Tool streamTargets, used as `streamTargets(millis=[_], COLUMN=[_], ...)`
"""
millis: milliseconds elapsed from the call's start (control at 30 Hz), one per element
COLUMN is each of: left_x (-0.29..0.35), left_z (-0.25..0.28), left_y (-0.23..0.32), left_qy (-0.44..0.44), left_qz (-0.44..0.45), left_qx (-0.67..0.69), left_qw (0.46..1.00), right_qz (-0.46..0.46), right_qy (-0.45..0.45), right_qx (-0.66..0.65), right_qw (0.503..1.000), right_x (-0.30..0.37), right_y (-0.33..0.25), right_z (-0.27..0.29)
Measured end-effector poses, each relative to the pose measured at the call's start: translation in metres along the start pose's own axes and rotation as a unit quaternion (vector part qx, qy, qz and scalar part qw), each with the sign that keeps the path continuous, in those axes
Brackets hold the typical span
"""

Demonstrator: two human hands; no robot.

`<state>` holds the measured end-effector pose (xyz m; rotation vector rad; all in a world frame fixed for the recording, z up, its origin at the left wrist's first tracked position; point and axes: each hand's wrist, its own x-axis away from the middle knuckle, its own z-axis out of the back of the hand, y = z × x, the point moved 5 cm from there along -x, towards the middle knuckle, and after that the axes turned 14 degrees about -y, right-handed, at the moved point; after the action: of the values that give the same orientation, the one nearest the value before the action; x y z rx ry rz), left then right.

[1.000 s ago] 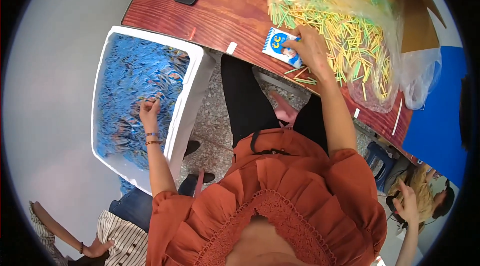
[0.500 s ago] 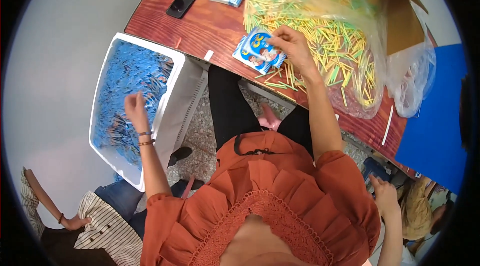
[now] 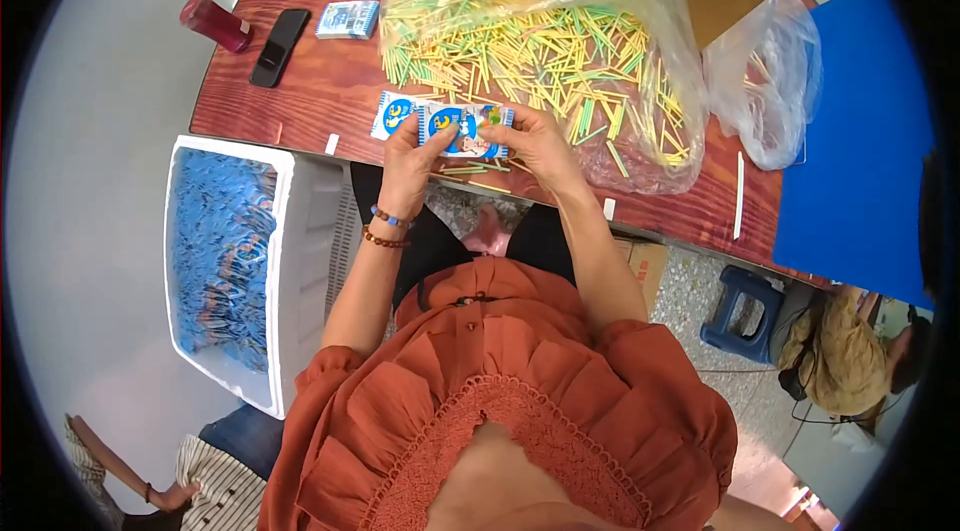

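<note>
A small flat blue-and-white packet (image 3: 466,141) is stretched between my two hands just over the table's near edge. The left end is pinched by my left hand (image 3: 406,173), which wears two beaded bracelets at the wrist. Across from it, my right hand (image 3: 545,153) grips the other end with thumb and fingers. A second packet of the same look (image 3: 394,115) shows partly behind the held one and my left fingers. Beyond my hands, short thin yellow and green sticks (image 3: 560,61) spill from a big clear plastic bag (image 3: 660,156).
To the left stands a white foam box (image 3: 283,281) filled with blue packets. A black phone (image 3: 280,48), a red bottle (image 3: 215,23) and a blue-white pack (image 3: 347,19) lie on the wooden table (image 3: 325,91). At right are a blue board (image 3: 850,151) and a stool (image 3: 742,314). People sit nearby.
My left hand has come from over the foam box to the packet at the table edge and taken hold of it with my right hand. The whole view has shifted rightward.
</note>
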<state>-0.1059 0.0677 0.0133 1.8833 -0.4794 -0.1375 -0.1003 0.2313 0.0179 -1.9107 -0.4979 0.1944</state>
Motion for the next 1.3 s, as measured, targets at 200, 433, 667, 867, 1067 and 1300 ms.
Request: streamTargets(millis=[200,433,667,867,1067,1300], left_x=[-0.005,-0.010,-0.016,-0.022,-0.018,-0.019], left_z=[0.003,0.006,0.012,-0.002,0.000,0.009], left_y=[-0.004,-0.003,-0.011,-0.009,-0.024,-0.031], left_qy=[0.047,0.081,0.080,0.070,0.063,0.051], left_qz=[0.020,-0.054,-0.077,-0.037,0.004,0.012], left_qx=[0.024,0.025,0.015,0.085,0.151,0.164], left_qw=[0.998,0.995,0.994,0.993,0.987,0.985], right_qz=[-0.005,0.011,0.024,0.054,-0.002,0.212], right_qy=[0.000,0.042,0.036,0.056,0.065,0.057], right_qx=[-0.004,0.102,0.055,0.073,0.121,0.350], right_qw=[1.000,0.994,0.998,0.994,0.991,0.911], right_x=[-0.009,-0.017,-0.018,-0.017,-0.010,0.014], right_y=[0.014,0.023,0.007,0.016,0.011,-0.034], right_z=[0.006,0.017,0.009,0.017,0.017,0.020])
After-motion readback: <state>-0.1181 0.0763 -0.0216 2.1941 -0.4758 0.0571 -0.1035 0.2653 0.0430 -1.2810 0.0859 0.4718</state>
